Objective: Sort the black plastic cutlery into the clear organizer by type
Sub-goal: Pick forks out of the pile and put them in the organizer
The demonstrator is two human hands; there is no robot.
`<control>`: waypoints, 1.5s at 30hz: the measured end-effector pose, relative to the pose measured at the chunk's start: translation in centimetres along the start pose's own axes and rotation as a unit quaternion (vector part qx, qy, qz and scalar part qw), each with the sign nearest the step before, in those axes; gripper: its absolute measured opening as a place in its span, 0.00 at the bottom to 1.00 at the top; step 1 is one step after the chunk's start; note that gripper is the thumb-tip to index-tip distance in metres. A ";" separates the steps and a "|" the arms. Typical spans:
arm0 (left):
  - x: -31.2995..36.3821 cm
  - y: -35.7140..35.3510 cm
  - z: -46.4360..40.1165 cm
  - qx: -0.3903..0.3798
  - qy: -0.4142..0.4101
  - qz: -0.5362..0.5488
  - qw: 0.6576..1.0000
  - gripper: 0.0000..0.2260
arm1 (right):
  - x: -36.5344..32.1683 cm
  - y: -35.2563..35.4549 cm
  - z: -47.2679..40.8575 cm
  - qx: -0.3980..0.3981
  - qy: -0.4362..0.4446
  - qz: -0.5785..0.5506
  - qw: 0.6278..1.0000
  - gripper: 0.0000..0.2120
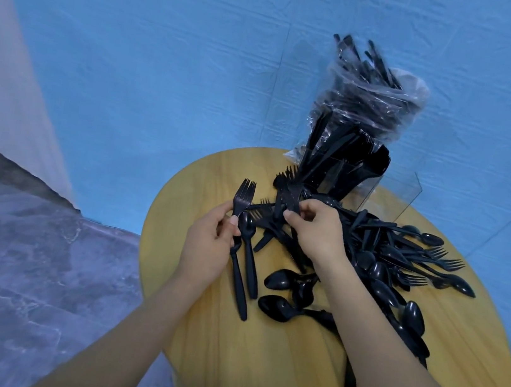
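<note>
Two grips: left hand holds forks, right hand pinches more forks.

Soft, even indoor light with a cool blue cast and only faint shadows. Wide-angle distortion bends the edges. Everything looks slightly blurred, most at the corners.

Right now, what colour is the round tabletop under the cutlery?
Yellowish wood grain, seen in the head view on the round tabletop.
</note>
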State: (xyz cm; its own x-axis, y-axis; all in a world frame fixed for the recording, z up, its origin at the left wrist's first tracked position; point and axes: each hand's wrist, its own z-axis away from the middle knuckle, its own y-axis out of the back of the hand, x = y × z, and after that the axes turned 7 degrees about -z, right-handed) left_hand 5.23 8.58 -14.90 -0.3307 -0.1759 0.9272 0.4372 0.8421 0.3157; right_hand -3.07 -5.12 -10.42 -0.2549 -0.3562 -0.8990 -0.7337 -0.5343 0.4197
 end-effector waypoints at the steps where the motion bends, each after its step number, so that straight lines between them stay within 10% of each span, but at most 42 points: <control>1: 0.0 0.0 0.0 0.000 0.001 0.001 1.000 0.15 | -0.1 0.1 0.0 0.006 -0.001 -0.026 1.000 0.05; 45: 7.8 -4.9 9.4 -0.178 0.066 0.120 0.974 0.14 | 0.1 7.0 10.1 -0.080 -0.111 -0.250 0.958 0.10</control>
State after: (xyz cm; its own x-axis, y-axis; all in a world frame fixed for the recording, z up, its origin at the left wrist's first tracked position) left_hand -7.32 7.82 -11.12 -0.0835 -0.0788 0.9934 0.7592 0.6407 0.1147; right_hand -14.53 -1.17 -8.82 -0.0371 0.1384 -0.9897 -0.6984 -0.7119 -0.0734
